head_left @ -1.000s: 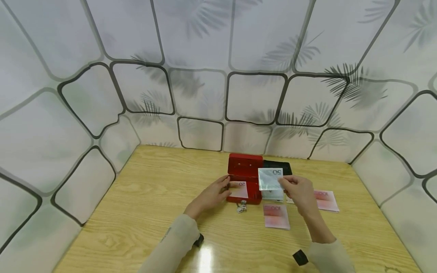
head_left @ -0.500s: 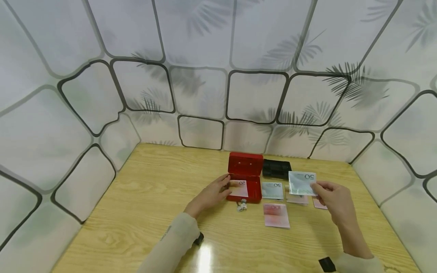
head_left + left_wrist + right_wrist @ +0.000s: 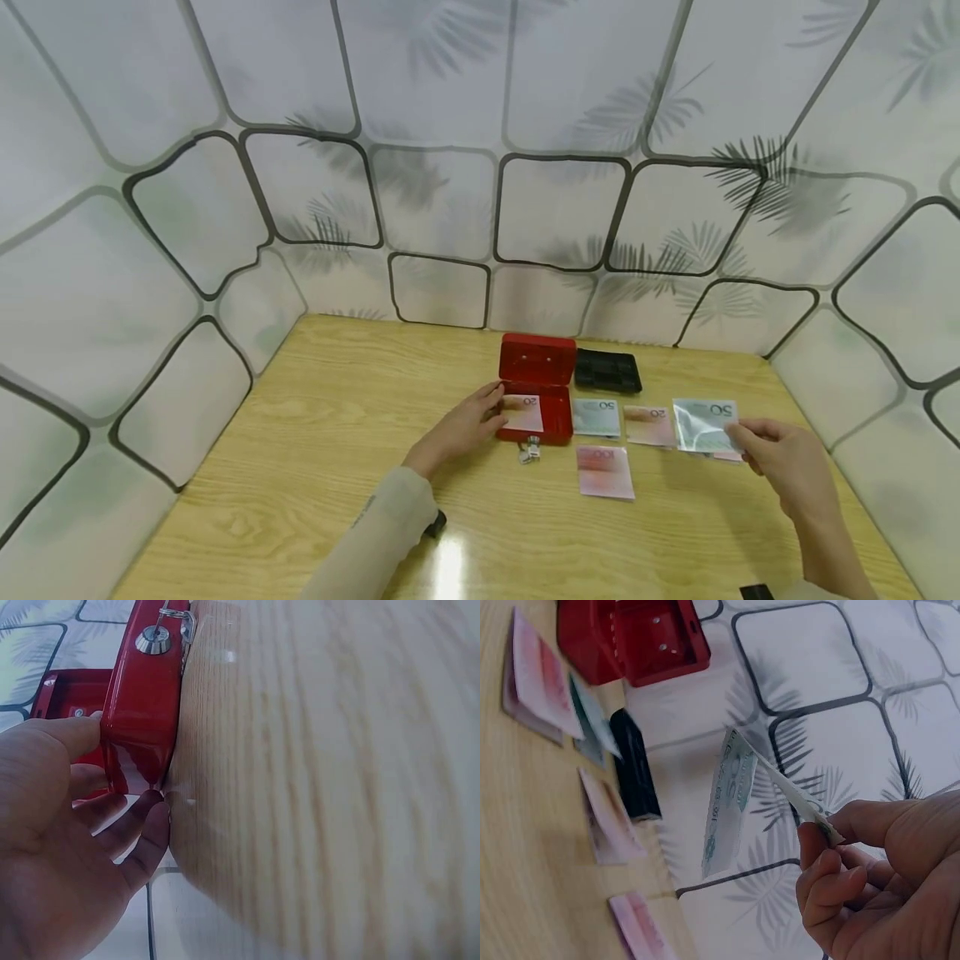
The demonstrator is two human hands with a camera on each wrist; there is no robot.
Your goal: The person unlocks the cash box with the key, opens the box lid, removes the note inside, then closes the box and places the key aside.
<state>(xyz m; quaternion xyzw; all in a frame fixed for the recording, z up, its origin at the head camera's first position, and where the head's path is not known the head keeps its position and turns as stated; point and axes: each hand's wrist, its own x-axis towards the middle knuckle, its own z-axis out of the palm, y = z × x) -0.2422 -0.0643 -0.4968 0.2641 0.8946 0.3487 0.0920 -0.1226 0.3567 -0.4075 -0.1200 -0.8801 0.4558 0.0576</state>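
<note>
Pale walls (perhaps fabric, patterned with blocks and fronds) flank and back the wooden table; glare whitens its near side.

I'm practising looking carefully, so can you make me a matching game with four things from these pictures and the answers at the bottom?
Things
1. Right hand
2. Compartment tray
3. Keys
4. Left hand

Where or what
A. At the front side of the red box, by its lock
B. Pinching a green 50 note
C. Touching the left end of the red box
D. Black, lying just right of the red box's raised lid

Right pairs
1-B, 2-D, 3-A, 4-C
</note>
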